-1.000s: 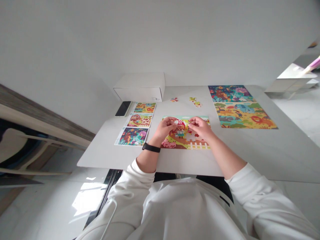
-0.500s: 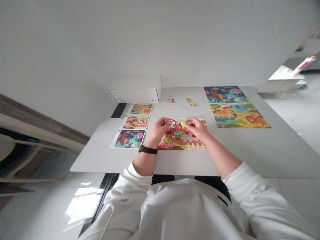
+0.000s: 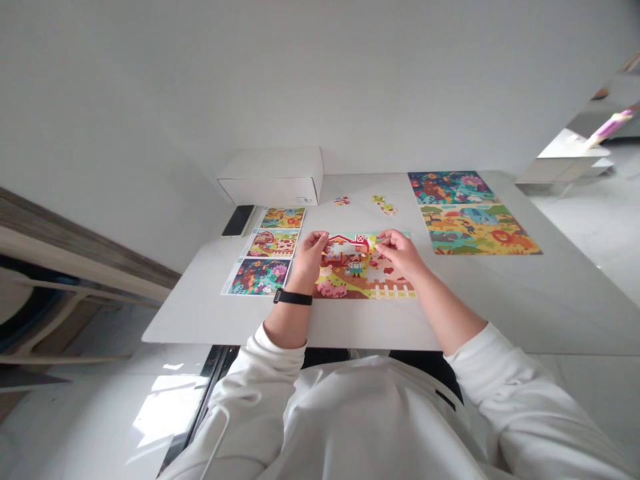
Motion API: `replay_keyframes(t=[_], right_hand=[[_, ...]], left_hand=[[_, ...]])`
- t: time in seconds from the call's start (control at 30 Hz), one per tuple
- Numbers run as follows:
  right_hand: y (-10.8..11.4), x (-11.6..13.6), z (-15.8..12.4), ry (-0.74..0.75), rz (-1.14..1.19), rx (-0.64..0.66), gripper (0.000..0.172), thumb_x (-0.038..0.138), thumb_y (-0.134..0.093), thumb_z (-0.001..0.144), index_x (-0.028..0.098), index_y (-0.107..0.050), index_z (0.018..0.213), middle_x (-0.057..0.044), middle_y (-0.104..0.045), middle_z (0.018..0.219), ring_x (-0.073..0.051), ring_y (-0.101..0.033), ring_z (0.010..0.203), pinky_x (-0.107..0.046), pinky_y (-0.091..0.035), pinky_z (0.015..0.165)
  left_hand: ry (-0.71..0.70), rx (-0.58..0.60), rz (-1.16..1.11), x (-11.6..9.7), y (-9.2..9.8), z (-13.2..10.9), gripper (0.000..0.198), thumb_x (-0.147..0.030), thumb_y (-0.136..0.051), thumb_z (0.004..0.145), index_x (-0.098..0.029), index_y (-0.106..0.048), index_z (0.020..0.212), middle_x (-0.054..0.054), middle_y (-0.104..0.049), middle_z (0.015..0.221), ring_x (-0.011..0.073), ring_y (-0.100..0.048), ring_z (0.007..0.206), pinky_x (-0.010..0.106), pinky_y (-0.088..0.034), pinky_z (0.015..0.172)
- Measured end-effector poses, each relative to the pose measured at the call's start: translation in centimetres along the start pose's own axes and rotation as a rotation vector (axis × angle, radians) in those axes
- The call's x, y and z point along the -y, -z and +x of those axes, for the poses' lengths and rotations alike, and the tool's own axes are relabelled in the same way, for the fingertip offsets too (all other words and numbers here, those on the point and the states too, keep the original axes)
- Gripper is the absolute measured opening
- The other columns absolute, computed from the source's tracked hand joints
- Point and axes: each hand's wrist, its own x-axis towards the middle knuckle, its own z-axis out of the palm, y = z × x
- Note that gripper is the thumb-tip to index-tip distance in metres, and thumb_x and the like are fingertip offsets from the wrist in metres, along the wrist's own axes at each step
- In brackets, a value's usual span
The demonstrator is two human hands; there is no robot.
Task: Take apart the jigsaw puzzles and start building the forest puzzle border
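Left hand curled on farm puzzle top-left edge, grip unclear; right hand pinches piece over top row. Puzzle at table centre, mostly built; white gaps left, loose pieces beyond.

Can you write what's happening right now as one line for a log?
left hand: on farm puzzle left edge | right hand: pinching puzzle piece near its top edge | loose pieces: beyond puzzle
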Motion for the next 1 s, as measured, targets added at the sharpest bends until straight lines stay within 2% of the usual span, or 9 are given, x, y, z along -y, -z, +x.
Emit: replay_keyframes(t=[0.27,0.37,0.57,0.8,1.0], right_hand=[[0.02,-0.19,0.01,0.002,-0.014,0.004,0.043,0.054,-0.082,0.075,0.026,-0.064,0.103,0.002,-0.068,0.080,-0.018,-0.061,0.071,-0.033,-0.051,0.071],[0.03,-0.18,-0.01,0.009,-0.020,0.011,0.043,0.054,-0.081,0.076,0.026,-0.064,0.104,0.002,-0.068,0.081,-0.018,-0.061,0.071,-0.034,-0.051,0.072],[0.06,-0.23,0.00,0.003,-0.011,0.006,0.044,0.053,-0.083,0.075,0.026,-0.064,0.104,0.002,-0.067,0.080,-0.018,-0.061,0.071,-0.034,-0.050,0.072],[-0.03,-0.61,0.12,-0.008,0.005,-0.013,0.042,0.051,-0.082,0.076,0.025,-0.065,0.104,0.003,-0.068,0.079,-0.018,-0.061,0.071,-0.033,-0.050,0.071],[-0.01,-0.91,0.19,-0.007,0.007,-0.006,0.041,0.050,-0.082,0.077,0.026,-0.065,0.105,0.003,-0.068,0.079,-0.018,-0.062,0.070,-0.033,-0.051,0.071]], left_hand=[[-0.014,-0.002,-0.007,0.03,0.35,0.20,0.039,-0.054,-0.082,0.084,-0.021,-0.063,0.090,-0.007,-0.052,0.062,0.0059,-0.043,0.046,0.017,-0.031,0.040],[-0.041,-0.030,-0.011,-0.04,0.47,0.24,0.043,-0.062,-0.078,0.087,-0.022,-0.062,0.089,-0.007,-0.049,0.061,0.0063,-0.042,0.045,0.018,-0.030,0.041],[-0.064,-0.080,-0.059,-0.29,0.64,0.26,0.059,-0.078,-0.068,0.089,-0.023,-0.051,0.075,-0.006,-0.047,0.057,0.0067,-0.040,0.043,0.020,-0.029,0.041],[-0.087,-0.098,-0.087,-0.09,0.74,0.51,0.057,-0.076,-0.070,0.088,-0.022,-0.054,0.077,-0.005,-0.047,0.057,0.0070,-0.041,0.045,0.020,-0.028,0.041],[-0.081,-0.044,-0.086,-0.57,0.59,0.01,0.049,-0.070,-0.072,0.089,-0.023,-0.060,0.087,-0.005,-0.052,0.064,0.0075,-0.043,0.047,0.021,-0.028,0.043]])
